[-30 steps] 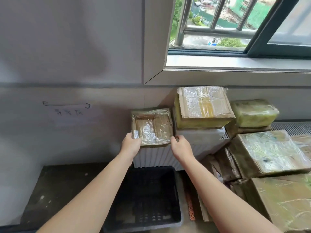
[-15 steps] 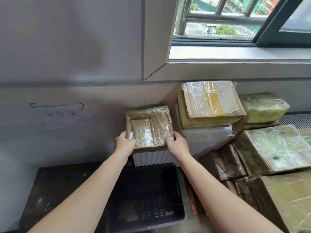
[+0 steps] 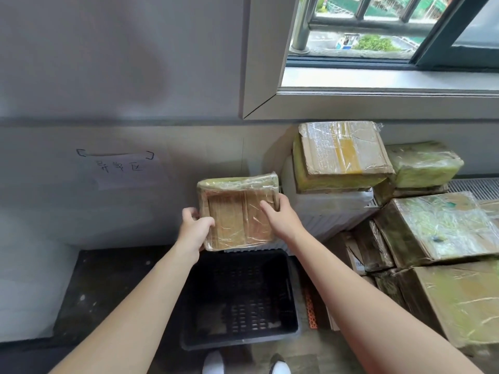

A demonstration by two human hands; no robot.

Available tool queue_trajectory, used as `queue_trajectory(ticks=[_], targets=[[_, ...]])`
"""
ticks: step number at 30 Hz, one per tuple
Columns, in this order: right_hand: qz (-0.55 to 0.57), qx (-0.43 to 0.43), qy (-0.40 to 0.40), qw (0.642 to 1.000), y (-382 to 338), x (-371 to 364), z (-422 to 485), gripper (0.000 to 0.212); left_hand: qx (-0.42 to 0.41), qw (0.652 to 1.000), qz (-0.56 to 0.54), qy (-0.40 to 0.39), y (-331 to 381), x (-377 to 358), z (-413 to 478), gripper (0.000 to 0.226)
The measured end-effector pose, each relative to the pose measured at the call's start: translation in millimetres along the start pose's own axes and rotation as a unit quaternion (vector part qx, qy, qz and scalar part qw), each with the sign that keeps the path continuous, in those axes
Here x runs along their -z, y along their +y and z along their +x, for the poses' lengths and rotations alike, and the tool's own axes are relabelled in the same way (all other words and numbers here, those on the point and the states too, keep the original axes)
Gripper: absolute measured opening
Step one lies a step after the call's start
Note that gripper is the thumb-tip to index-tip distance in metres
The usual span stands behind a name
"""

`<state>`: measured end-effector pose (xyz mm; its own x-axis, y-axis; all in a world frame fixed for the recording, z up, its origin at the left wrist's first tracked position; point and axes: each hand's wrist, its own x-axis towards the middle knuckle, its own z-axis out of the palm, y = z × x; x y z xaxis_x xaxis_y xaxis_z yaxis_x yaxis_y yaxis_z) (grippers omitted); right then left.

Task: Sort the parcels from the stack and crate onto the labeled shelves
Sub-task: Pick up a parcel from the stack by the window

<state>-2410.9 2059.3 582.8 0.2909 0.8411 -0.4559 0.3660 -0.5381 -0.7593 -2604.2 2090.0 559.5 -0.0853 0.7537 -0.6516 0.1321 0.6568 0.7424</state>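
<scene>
Both hands grasp the flat brown cardboard parcel wrapped in clear film [image 3: 239, 214]. The left hand [image 3: 195, 231] clasps its left edge, fingers curled behind. The right hand [image 3: 280, 218] clasps its right edge, thumb across the front face. The parcel is held in the air, broad face toward the camera, above the black perforated plastic crate [image 3: 240, 340] and in front of a white ribbed box [image 3: 332, 211]. Further film-wrapped cardboard parcels [image 3: 437, 225] are stacked at right. A handwritten paper label [image 3: 120, 167] is fixed to the wall.
</scene>
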Motion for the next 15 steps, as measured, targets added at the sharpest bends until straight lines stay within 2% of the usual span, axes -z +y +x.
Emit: queue_trajectory(ticks=[3, 4, 7, 8, 13, 15], targets=[[0.038, 0.01, -0.007, 0.999, -7, -1, -7, 0.06, 0.013, 0.998, -0.05, -0.025, -1, 10, -11, 0.051], [0.059, 0.006, -0.013, 0.998, -9, -1, -9, 0.064, 0.02, 0.997, -0.068, -0.033, 0, 14, -16, 0.054], [0.099, -0.019, -0.025, 0.995, -13, 0, -15, 0.089, 0.037, 0.991, -0.11, -0.063, 3, 25, -27, 0.081], [0.104, -0.019, -0.023, 0.994, -14, 0, -16, 0.089, 0.04, 0.99, -0.119, -0.068, 4, 28, -31, 0.083], [0.112, -0.012, -0.01, 0.994, -19, 6, -28, 0.061, 0.015, 0.993, -0.112, -0.039, 2, 35, -46, 0.07], [0.082, 0.012, -0.025, 0.996, -20, 8, -34, 0.057, -0.018, 0.993, -0.114, -0.033, 3, 37, -55, 0.048]])
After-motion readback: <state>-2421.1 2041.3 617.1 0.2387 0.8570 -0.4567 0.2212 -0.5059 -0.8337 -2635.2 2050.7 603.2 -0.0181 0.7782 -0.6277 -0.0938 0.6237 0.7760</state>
